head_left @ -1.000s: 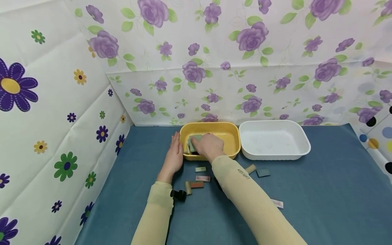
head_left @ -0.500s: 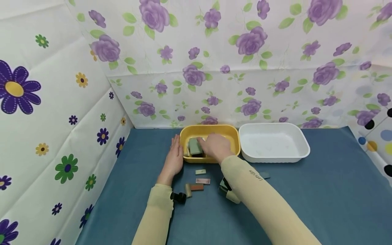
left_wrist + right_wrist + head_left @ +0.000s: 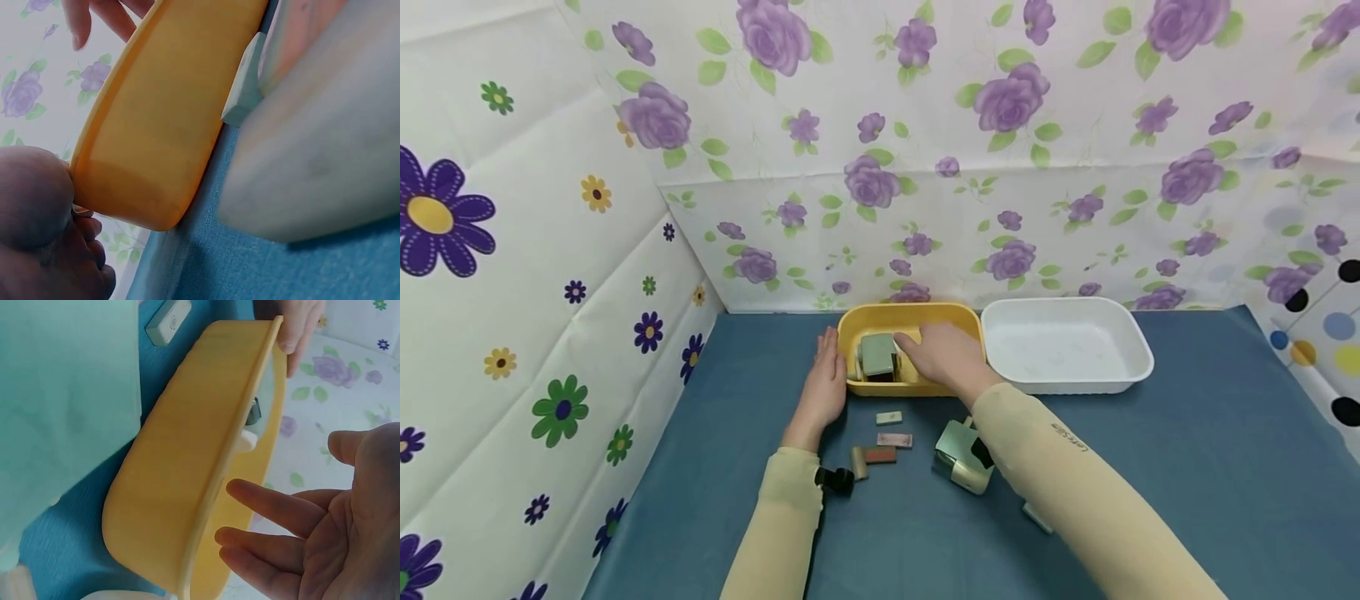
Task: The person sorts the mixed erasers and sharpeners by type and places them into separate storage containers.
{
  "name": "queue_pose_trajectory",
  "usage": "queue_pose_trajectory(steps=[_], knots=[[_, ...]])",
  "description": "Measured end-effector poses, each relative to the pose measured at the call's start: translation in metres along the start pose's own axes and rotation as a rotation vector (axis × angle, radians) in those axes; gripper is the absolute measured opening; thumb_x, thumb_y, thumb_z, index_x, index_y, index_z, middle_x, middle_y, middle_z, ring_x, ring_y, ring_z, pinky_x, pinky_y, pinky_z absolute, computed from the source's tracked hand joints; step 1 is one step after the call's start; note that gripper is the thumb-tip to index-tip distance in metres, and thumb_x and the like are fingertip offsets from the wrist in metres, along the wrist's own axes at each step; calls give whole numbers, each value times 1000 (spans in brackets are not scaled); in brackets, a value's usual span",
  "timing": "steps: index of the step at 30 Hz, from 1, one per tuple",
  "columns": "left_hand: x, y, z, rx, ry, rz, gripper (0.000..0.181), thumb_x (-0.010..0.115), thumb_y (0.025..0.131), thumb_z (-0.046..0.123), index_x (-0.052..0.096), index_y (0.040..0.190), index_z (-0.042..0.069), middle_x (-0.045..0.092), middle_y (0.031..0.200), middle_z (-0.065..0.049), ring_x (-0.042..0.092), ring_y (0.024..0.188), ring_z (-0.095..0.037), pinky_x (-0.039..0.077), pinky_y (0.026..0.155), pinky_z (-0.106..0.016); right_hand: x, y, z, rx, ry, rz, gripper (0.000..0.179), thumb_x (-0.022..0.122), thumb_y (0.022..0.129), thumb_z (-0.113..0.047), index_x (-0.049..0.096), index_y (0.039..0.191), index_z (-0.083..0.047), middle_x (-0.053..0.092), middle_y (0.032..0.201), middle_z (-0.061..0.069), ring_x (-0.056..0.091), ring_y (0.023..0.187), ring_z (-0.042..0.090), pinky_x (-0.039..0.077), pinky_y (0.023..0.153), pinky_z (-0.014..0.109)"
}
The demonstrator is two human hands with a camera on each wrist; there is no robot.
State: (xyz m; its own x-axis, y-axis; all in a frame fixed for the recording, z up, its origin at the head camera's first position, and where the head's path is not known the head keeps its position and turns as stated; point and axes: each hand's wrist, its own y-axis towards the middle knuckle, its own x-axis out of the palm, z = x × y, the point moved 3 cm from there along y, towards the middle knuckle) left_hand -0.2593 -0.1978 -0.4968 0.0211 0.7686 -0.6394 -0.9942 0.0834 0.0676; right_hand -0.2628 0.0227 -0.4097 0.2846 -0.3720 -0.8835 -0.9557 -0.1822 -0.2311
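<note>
My left hand (image 3: pixel 825 383) lies with straight fingers along the left end of a yellow plastic tub (image 3: pixel 917 389). Inside that tub, at its left side, sits a boxy green item (image 3: pixel 877 353) with a dark front; some pale pieces show beside it. Over the tub's right half hovers my right hand (image 3: pixel 946 353), its thumb pointing toward the green item. The right wrist view shows this hand (image 3: pixel 312 544) with fingers spread and nothing between them. A second boxy item (image 3: pixel 964 456), green with a cream side, stands on the table by the right forearm, which partly covers it.
To the right of the yellow tub stands a white tub (image 3: pixel 1067 387). Several small blocks lie in front: a pale one (image 3: pixel 889 418), a pink one (image 3: pixel 895 440), an orange-brown one (image 3: pixel 882 455) and a tan one (image 3: pixel 859 463). Another pale block (image 3: pixel 1037 517) shows beside the right sleeve.
My right hand has come away from the green item in the tub and shifted right. The forearm swung right too, uncovering the second green item. My left hand stays at the tub's end.
</note>
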Motion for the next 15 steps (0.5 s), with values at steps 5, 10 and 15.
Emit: queue_pose_trajectory(steps=[5,10,15], knots=[[0,0,-4,2,4,4,58,31,119,18,12,171,2,10,178,-18,3,164,-38,10,130,-58,-5,-10,5,-15,-7,-8,72,40,112,-61,60,153,-6,62,150,15,62,134,36,52,107,56],[0,0,-5,1,-2,10,57,31,119,18,13,172,3,10,178,-18,3,164,-37,10,130,-57,-4,-19,12,-48,-15,-14,66,44,112,-58,67,147,-7,73,129,11,68,121,31,56,100,53],[0,0,-3,8,-6,8,57,31,119,19,13,172,3,10,178,-18,3,164,-37,10,130,-58,-2,-27,20,-83,-6,-1,62,46,112,-56,69,144,-8,75,118,9,70,109,27,58,94,51]])
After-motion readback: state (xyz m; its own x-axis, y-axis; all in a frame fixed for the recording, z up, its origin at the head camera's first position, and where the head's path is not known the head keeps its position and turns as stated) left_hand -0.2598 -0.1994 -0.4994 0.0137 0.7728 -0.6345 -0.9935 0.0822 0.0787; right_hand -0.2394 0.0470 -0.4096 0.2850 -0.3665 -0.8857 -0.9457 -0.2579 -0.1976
